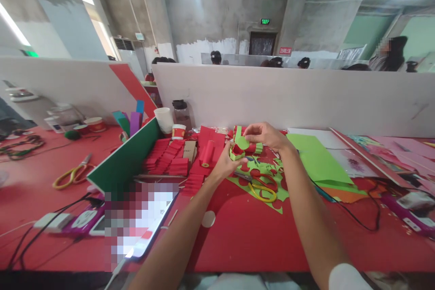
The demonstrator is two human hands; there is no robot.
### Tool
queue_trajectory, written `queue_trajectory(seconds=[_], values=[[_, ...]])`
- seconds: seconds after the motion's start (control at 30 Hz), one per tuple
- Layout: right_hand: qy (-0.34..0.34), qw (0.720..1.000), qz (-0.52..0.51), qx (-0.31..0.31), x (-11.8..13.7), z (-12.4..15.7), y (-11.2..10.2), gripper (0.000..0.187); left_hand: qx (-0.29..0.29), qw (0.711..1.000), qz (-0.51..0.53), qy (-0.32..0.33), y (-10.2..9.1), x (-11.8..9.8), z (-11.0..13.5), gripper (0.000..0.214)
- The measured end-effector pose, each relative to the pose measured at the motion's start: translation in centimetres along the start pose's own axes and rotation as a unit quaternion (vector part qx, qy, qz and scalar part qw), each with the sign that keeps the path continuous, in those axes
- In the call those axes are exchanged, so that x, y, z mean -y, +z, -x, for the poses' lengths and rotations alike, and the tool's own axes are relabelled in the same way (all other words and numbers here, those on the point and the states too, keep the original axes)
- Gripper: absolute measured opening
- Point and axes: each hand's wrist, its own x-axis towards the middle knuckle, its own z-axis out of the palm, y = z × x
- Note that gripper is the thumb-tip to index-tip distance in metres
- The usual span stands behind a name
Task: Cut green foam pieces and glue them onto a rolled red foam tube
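Note:
My left hand (226, 161) and my right hand (267, 136) meet above the red table (251, 231), both pinched on a small red and green paper piece (242, 146). The left fingers grip its lower left side. The right fingers close over its top right edge. Right under the hands lies a green sheet with cut-outs (268, 176) and yellow-handled scissors (261, 188) on it. A rolled red paper tube (207, 154) stands just left of my left hand.
Stacks of folded red paper strips (166, 158) lie beside a green board (124, 158). A tablet (142, 222) sits near the front left. Green sheets (316, 158), paper cups (165, 120), a second pair of scissors (73, 173), cables and a white partition (306, 95) surround the spot.

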Motion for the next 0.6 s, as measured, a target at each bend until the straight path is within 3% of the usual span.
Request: queue_trajectory(seconds=[0.37, 0.6], values=[[0.037, 0.999, 0.037, 0.000, 0.3, -0.8, 1.4, 0.016, -0.022, 1.000, 0.017, 0.000, 0.2, 0.1, -0.2, 0.067], [0.021, 0.997, 0.064, 0.025, 1.3, -0.4, 1.5, 0.014, -0.024, 1.000, 0.010, -0.007, 0.3, -0.1, -0.4, 0.062]])
